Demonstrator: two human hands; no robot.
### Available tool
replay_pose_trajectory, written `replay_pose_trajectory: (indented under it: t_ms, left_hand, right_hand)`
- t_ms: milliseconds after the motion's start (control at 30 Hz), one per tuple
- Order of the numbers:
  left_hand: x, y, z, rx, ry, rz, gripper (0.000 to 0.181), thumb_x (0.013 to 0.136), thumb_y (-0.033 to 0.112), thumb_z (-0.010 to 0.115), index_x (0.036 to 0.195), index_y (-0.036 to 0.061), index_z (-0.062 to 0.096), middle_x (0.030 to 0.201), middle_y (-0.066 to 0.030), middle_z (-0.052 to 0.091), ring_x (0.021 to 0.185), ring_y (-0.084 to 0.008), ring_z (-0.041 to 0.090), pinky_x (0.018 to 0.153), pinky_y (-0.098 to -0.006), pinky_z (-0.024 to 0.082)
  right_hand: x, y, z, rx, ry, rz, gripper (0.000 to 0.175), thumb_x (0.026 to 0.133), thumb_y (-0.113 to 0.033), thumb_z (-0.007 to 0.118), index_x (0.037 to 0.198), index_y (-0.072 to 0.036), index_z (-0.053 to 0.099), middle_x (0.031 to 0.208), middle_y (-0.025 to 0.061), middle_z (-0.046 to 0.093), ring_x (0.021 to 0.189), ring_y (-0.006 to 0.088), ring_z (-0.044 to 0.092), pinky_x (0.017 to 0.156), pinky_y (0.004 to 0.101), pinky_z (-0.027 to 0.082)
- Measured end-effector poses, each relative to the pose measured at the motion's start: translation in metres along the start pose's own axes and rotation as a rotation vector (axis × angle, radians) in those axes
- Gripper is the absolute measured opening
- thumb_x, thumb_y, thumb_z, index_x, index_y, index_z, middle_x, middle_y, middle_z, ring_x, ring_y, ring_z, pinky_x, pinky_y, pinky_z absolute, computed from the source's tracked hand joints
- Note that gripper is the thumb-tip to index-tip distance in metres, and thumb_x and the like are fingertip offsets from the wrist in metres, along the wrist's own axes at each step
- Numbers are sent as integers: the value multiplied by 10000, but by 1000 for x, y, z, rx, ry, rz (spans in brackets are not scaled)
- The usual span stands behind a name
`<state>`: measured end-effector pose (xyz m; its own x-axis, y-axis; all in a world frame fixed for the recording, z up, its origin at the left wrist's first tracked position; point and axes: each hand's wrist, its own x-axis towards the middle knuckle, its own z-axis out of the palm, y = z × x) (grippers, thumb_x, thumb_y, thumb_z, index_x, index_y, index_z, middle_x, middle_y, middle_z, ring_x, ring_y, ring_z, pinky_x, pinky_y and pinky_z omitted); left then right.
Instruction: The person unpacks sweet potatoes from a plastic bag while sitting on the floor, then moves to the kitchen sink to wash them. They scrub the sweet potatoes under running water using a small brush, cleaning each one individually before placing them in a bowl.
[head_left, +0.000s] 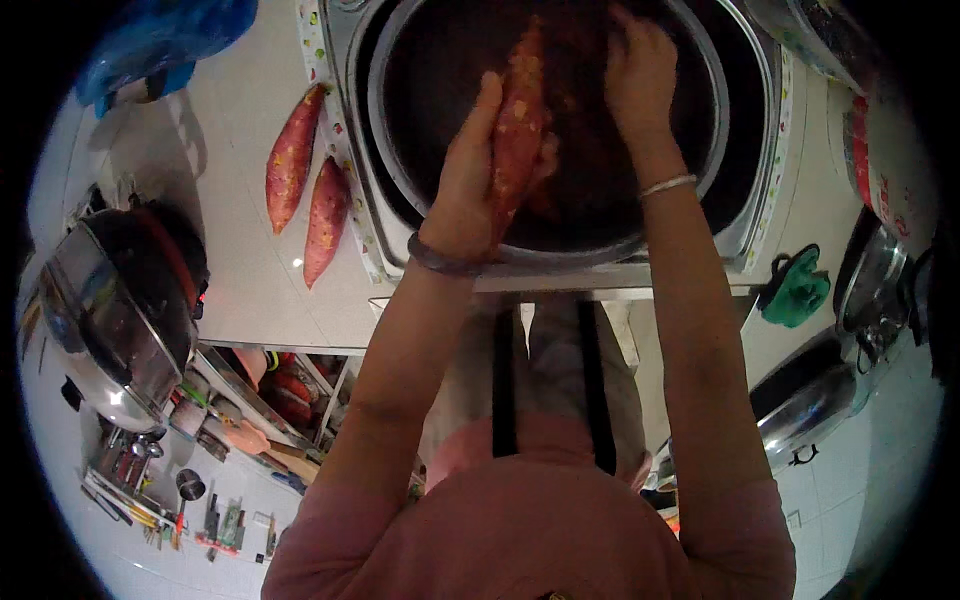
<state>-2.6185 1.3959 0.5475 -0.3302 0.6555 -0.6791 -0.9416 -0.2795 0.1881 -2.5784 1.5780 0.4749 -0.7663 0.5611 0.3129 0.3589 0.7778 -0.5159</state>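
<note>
A long red-skinned sweet potato (519, 124) lies in my left hand (472, 172), thumb on its left side and fingers around its right, above a large round metal basin (379, 124) set in the sink. My right hand (643, 75) is over the right part of the basin, fingers bent; whether it holds anything is hidden in the dark. Dim reddish shapes show inside the basin. Left of the sink, two more sweet potatoes, one longer (294, 161) and one shorter (327, 221), rest on the light countertop (232, 292).
The metal sink rim (562, 281) runs in front of me. A blue plastic bag (172, 37) is at the upper left, a large lidded pan (120, 315) at the far left. Right of the sink lie a green cloth-like item (799, 289) and metal pots (810, 405).
</note>
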Motion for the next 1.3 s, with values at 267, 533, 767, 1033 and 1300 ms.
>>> replay_pose_trajectory:
  t_ms: [267, 533, 767, 1033, 1300]
  left_hand:
    - [22, 4, -9, 181, 233, 128, 341, 928, 371, 426, 1081, 87, 536, 842, -49, 617, 695, -143, 601, 601, -274, 523]
    - [14, -13, 13, 234, 304, 184, 350, 940, 309, 387, 1124, 56, 545, 1016, -61, 611, 871, -149, 595, 736, -265, 497]
    - [4, -7, 20, 364, 237, 458, 327, 935, 287, 397, 1090, 45, 553, 936, -49, 613, 823, -152, 608, 685, -259, 510]
    - [11, -4, -9, 182, 188, 360, 354, 915, 290, 468, 1152, 40, 551, 1014, -72, 607, 902, -167, 585, 766, -269, 473]
    - [-7, -13, 9, 65, 85, -27, 295, 930, 328, 419, 1009, 77, 552, 837, -44, 604, 696, -152, 586, 585, -294, 488]
  right_hand:
    - [-35, -97, -48, 809, -225, 535, 239, 823, -86, 564, 1056, -63, 609, 1106, 145, 564, 1054, 292, 534, 890, 335, 424]
    - [-20, -96, -6, 537, -270, 311, 298, 855, -124, 527, 1144, -71, 578, 1234, 144, 515, 1205, 288, 440, 1012, 362, 334]
    - [-54, -127, -20, 667, -167, 270, 316, 868, -140, 515, 1164, -42, 564, 1337, 135, 433, 1290, 302, 338, 1061, 364, 272]
    - [-56, -140, -30, 577, -164, 148, 327, 886, -169, 493, 1173, -24, 553, 1330, 144, 440, 1241, 278, 408, 1016, 336, 325]
    - [15, -41, 13, 627, -244, 333, 309, 912, -179, 505, 1161, -2, 551, 1135, 161, 542, 1053, 256, 511, 945, 268, 381]
